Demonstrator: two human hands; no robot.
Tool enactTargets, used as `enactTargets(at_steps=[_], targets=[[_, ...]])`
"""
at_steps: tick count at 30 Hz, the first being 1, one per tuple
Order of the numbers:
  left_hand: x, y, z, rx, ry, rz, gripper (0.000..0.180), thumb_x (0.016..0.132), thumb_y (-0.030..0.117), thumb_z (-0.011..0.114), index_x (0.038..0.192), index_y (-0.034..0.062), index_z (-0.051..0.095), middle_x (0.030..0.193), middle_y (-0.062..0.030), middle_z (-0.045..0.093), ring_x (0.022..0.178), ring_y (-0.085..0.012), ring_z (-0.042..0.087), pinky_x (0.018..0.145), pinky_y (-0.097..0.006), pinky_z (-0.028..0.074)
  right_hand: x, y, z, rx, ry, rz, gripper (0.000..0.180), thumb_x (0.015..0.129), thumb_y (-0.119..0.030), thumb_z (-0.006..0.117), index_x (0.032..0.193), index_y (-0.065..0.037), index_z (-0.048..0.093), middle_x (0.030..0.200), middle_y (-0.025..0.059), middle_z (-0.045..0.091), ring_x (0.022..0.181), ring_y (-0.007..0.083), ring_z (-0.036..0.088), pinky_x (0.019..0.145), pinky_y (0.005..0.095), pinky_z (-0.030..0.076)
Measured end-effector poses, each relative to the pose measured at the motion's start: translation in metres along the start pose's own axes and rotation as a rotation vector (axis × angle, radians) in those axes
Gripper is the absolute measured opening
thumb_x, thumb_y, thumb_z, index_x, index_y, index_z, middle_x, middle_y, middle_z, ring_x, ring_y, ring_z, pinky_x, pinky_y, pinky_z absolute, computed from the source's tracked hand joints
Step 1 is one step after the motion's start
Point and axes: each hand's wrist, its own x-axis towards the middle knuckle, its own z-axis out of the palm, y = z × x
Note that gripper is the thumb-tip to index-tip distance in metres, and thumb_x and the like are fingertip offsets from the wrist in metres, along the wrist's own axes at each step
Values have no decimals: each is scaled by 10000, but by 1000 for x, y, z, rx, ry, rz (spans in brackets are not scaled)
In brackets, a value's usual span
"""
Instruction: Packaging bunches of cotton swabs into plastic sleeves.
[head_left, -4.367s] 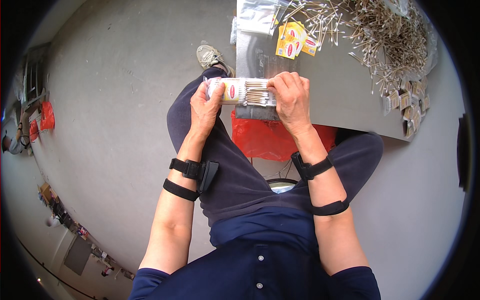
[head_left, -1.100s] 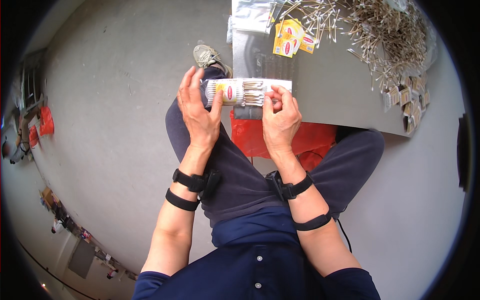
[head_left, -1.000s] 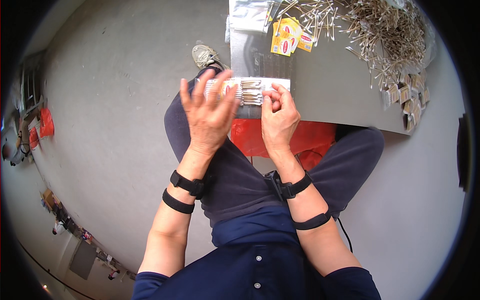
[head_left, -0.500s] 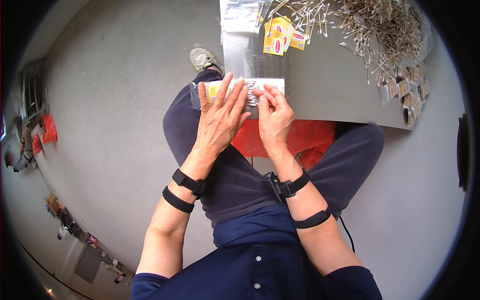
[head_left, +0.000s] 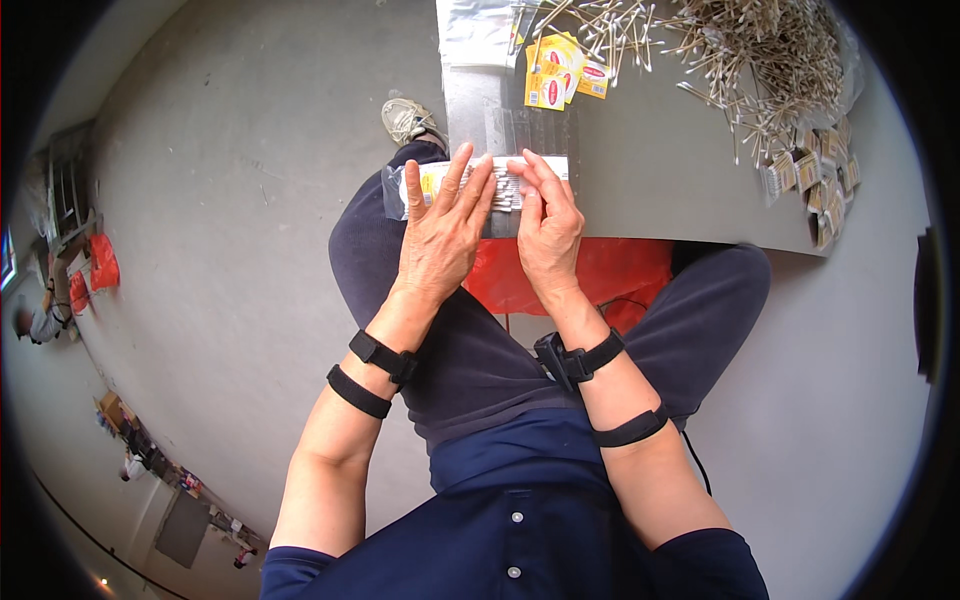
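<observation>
clear packet point(head_left: 480, 185) with a yellow-red label, flat at the worktop point(head_left: 660, 190) edge under my left hand point(head_left: 440, 235) and right hand point(head_left: 548, 225) | yellow-red label cards point(head_left: 560, 75) farther up | small filled packets point(head_left: 815, 185) at right | clear empty bags point(head_left: 478, 30) at top

A packing workshop: a bare concrete floor point(head_left: 250, 200), a grey tabletop point(head_left: 660, 180) heaped with cotton swabs point(head_left: 760, 60) at its far right corner, yellow labels point(head_left: 555, 75) at its far edge.
</observation>
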Motion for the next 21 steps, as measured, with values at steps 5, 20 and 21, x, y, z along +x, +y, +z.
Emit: enactTargets(at_steps=[5,20,21], targets=[[0,2,1,63,12,13,538,844,85,572,1382,87,565,1529,10,454,1509,-203,258,1196,-673,-32,-13,0,7,403,131,74,363,1026,-15,406,1374,29,495,1334,167,599,1245,275,587,1057,387,484],[0,1,8,39,56,20,513,839,96,580,1352,76,590,1503,-15,484,1486,-191,306,1204,-668,-8,-32,10,23,609,42,121,411,1081,-120,339,1469,13,352,1545,157,372,1428,295,395,1173,428,358],[0,0,9,39,55,17,515,839,96,579,1353,76,589,1504,-17,483,1485,-189,307,1204,-668,-6,-32,8,25,618,20,113,408,1082,-121,340,1469,9,347,1557,151,357,1448,285,366,1189,425,334]])
